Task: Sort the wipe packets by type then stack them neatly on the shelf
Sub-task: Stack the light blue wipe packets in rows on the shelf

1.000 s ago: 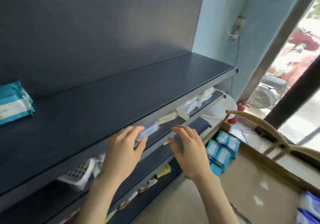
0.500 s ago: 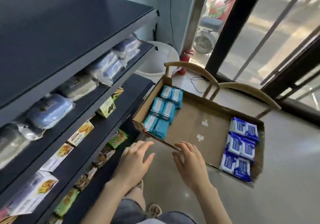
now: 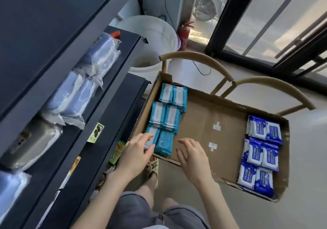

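Observation:
A shallow cardboard box (image 3: 203,122) rests on a wooden chair. Several light-blue wipe packets (image 3: 168,115) lie in rows at its left end. Several dark-blue and white wipe packets (image 3: 261,151) fill its right end. My left hand (image 3: 137,153) hovers over the nearest light-blue packets with relaxed fingers, its fingertips at the front-left packet; whether they touch it I cannot tell. My right hand (image 3: 192,155) hangs open over the box's near edge, holding nothing. The dark top shelf (image 3: 44,20) runs along the left.
Lower shelves hold plastic-wrapped blue bundles (image 3: 74,94) and small snack boxes (image 3: 96,133). A white bucket (image 3: 150,39) and a red fire extinguisher (image 3: 184,37) stand behind the box. The chair's curved wooden back (image 3: 203,60) rises beyond it. A glass door is at the right.
My view has swung down from the top shelf to the box. Both hands have dropped from the shelf edge to the box, the left one reaching the light-blue packets.

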`<action>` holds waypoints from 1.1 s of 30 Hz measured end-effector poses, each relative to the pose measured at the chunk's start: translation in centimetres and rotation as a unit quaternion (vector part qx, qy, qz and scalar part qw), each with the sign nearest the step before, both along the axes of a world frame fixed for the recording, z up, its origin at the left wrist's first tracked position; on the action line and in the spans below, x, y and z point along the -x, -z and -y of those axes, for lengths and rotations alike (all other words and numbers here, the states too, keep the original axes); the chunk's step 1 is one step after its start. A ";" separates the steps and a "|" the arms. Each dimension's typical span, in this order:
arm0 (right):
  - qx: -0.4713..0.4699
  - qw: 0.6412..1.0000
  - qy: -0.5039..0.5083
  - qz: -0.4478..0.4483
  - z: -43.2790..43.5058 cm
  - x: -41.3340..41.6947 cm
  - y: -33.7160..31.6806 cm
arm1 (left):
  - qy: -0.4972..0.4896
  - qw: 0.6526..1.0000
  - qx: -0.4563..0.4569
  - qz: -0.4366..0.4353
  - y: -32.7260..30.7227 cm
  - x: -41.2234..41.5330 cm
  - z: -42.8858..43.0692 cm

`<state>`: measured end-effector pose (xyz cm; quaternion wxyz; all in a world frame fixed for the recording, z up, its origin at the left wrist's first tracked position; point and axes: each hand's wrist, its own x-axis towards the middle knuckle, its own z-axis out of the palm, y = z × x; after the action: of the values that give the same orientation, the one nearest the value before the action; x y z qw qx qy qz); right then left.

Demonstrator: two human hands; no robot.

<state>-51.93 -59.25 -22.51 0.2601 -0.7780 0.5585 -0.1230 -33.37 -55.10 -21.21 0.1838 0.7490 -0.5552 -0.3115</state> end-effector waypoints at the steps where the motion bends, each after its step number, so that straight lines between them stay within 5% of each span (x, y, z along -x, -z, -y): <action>1: -0.016 1.000 0.004 -0.002 1.4 -0.8 0.5 | 0.006 1.000 -0.011 -0.003 0.8 -0.7 1.5; 9: -0.106 0.993 0.056 -0.012 11.3 -4.8 7.2 | 0.000 0.995 -0.088 -0.045 8.5 -3.6 12.7; 20: -0.262 0.959 0.111 -0.010 18.2 -6.3 21.7 | -0.154 0.966 -0.197 -0.069 24.4 -2.6 19.5; 33: -0.240 0.941 0.239 -0.008 20.4 -7.3 30.0 | -0.284 0.941 -0.180 -0.023 31.6 -0.6 20.4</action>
<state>-44.63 -79.62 -52.50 0.3976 -0.5372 0.7429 -0.0370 -32.73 -75.51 -52.80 0.1391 0.8889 -0.2498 -0.3579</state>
